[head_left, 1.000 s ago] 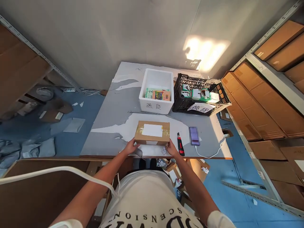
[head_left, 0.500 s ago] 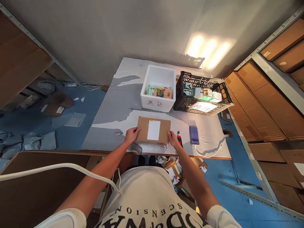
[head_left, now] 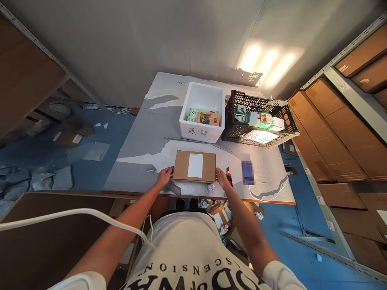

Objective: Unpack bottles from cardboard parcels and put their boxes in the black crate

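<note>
A brown cardboard box [head_left: 181, 166] with a white label [head_left: 195, 165] on top is at the front of the table, before me. At its left end is my left hand [head_left: 165, 176], fingers closed on the side near the front corner. My right hand [head_left: 222, 177] grips the opposite end in the same way. Just right of that hand lies a box cutter [head_left: 229, 176] with a red and black handle. A crumpled scrap of paper [head_left: 209, 188] rests by the box's front edge.
Behind the box stand a white bin [head_left: 198, 133] holding flat packets and a black plastic crate [head_left: 231, 117] of small boxes. A blurred purple item [head_left: 248, 172] with a white cable [head_left: 267, 200] lies on the right. Shelves of cartons [head_left: 334, 133] line the right side.
My hands have shifted from the box's upper edges down to its two ends. The box sits flatter and slightly farther left, its front side a little more visible.
</note>
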The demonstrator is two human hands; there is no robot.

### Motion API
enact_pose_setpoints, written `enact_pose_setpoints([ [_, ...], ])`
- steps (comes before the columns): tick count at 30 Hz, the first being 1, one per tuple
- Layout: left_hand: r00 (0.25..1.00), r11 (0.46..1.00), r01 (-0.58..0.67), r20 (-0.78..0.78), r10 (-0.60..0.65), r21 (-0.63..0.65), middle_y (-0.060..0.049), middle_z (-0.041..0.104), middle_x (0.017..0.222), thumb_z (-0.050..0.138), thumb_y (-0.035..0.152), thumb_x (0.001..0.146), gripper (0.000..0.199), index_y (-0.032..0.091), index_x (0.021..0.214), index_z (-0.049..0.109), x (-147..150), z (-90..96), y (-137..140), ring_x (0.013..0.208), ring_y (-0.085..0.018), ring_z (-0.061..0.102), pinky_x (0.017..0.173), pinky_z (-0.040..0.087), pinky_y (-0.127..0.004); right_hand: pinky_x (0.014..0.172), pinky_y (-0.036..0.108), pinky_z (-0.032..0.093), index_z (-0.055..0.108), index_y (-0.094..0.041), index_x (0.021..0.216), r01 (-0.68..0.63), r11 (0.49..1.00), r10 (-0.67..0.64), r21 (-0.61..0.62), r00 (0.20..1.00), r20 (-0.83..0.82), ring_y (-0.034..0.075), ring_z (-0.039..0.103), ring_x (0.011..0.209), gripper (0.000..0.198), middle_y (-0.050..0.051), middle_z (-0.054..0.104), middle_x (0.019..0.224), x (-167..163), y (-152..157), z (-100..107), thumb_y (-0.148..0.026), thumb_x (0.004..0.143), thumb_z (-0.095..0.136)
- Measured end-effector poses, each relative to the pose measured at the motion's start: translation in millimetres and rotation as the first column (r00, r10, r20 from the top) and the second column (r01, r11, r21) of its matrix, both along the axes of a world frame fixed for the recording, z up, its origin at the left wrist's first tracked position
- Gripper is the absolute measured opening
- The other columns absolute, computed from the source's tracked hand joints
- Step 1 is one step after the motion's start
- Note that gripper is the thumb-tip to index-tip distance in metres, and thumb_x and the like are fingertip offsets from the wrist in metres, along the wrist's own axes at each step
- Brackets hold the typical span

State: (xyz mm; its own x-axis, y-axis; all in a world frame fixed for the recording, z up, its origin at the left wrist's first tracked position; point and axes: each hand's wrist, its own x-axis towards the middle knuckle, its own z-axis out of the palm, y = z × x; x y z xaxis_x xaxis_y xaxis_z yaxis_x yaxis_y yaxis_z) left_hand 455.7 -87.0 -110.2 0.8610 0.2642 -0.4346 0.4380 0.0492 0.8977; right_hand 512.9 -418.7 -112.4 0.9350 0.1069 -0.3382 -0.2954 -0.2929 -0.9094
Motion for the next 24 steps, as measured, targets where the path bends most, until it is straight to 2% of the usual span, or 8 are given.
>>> enact_pose_setpoints([
  [3,0.999,0.999,-0.037,0.0,0.037,-0.037,-0.014,0.07,0.105,0.07,0.052,0.059,0.059,0.015,0.105,0.068,-17,-8.8,6,0.107,-0.03,0.062,0.096,0.044,-0.046,0.079,0.038,0.05,0.059,-0.019,0.114,0.039,0.999,-0.038,-0.033,0.999,0.008,0.02,0.064,0.085,0.051,0.01,0.066,0.104,-17,-13,-8,-0.054,0.079,0.046],
  [6,0.999,0.999,0.036,0.032,-0.035,-0.017,-0.012,0.071,0.101,0.076,0.046,0.051,0.059,0.018,0.102,0.069,-31,-11.2,6,0.109,-0.033,0.06,0.1,0.042,-0.049,0.089,0.045,0.046,0.058,-0.02,0.116,0.032,0.998,-0.031,-0.058,0.999,0.026,0.025,0.06,0.101,0.056,0.013,0.06,0.118,-33,-20,-14,-0.041,0.064,0.065],
  [8,0.992,0.994,0.11,0.058,-0.111,0.019,-0.011,0.072,0.096,0.077,0.047,0.05,0.057,0.02,0.099,0.07,-35,-11.8,1,0.107,-0.035,0.061,0.099,0.042,-0.05,0.096,0.047,0.043,0.058,-0.023,0.114,-0.009,0.999,0.011,-0.051,0.999,0.038,0.027,0.056,0.111,0.058,0.01,0.06,0.121,-38,-18,-17,-0.032,0.058,0.069],
  [11,0.982,0.983,0.173,0.061,-0.177,0.068,-0.013,0.072,0.088,0.076,0.049,0.049,0.047,0.02,0.086,0.07,-32,-12.7,-10,0.099,-0.036,0.063,0.095,0.043,-0.053,0.099,0.047,0.04,0.056,-0.025,0.11,-0.055,0.998,0.055,0.006,0.998,0.02,0.025,0.056,0.112,0.053,0.007,0.063,0.115,-39,-7,-19,-0.024,0.058,0.066],
  [14,0.981,0.98,0.181,0.063,-0.186,0.077,-0.013,0.072,0.086,0.075,0.049,0.051,0.04,0.02,0.078,0.07,-27,-10.7,-16,0.092,-0.035,0.064,0.093,0.043,-0.053,0.095,0.045,0.043,0.052,-0.025,0.103,-0.048,0.997,0.049,0.059,0.999,-0.016,0.023,0.058,0.106,0.043,0.005,0.064,0.109,-39,2,-18,-0.024,0.061,0.062],
  [18,0.982,0.981,0.168,0.073,-0.175,0.098,-0.009,0.072,0.081,0.072,0.05,0.058,0.037,0.019,0.078,0.07,-26,-0.9,-13,0.091,-0.031,0.064,0.092,0.045,-0.048,0.09,0.039,0.047,0.05,-0.026,0.099,-0.059,0.988,0.06,0.141,0.998,0.001,0.021,0.058,0.106,0.035,0.005,0.062,0.113,-40,3,-6,-0.029,0.065,0.061],
  [22,0.982,0.978,0.14,0.104,-0.158,0.156,-0.007,0.073,0.088,0.066,0.058,0.066,0.045,0.019,0.087,0.071,-23,13.0,-12,0.092,-0.029,0.064,0.089,0.047,-0.042,0.088,0.034,0.047,0.05,-0.026,0.096,-0.065,0.965,0.057,0.255,0.998,0.04,0.02,0.057,0.106,0.031,0.005,0.062,0.112,-38,1,14,-0.039,0.071,0.062],
  [24,0.977,0.972,0.13,0.14,-0.159,0.197,-0.008,0.073,0.097,0.064,0.061,0.068,0.053,0.018,0.097,0.07,-17,21.3,-15,0.095,-0.028,0.064,0.089,0.048,-0.039,0.084,0.033,0.048,0.05,-0.025,0.095,-0.06,0.963,0.052,0.263,0.998,0.037,0.02,0.059,0.1,0.032,0.005,0.064,0.105,-34,1,25,-0.046,0.074,0.061],
])
